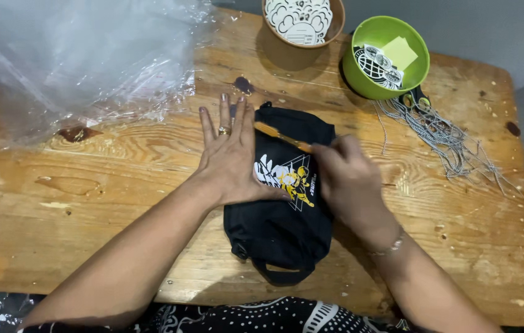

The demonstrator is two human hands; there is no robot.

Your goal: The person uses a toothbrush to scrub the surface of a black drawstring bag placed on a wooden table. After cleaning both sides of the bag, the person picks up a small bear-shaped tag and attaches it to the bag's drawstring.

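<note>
Two hands on black pouch (277, 222), right hand (348, 179) blurred, left hand (230, 157) flat

Black pouch (277, 228) lies flat on wooden table, centre of scene, near edge side. Fabric soft, slightly rumpled; white and yellow print on upper face, partly covered. Short strap loop sticks out at near end, small tab at far end. Thin orange stick (282, 137) lies slanted across pouch's far part, left end free, right end hidden.

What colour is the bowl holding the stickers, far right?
Bright green bowl, best seen in the head view, beyond the right hand.
</note>
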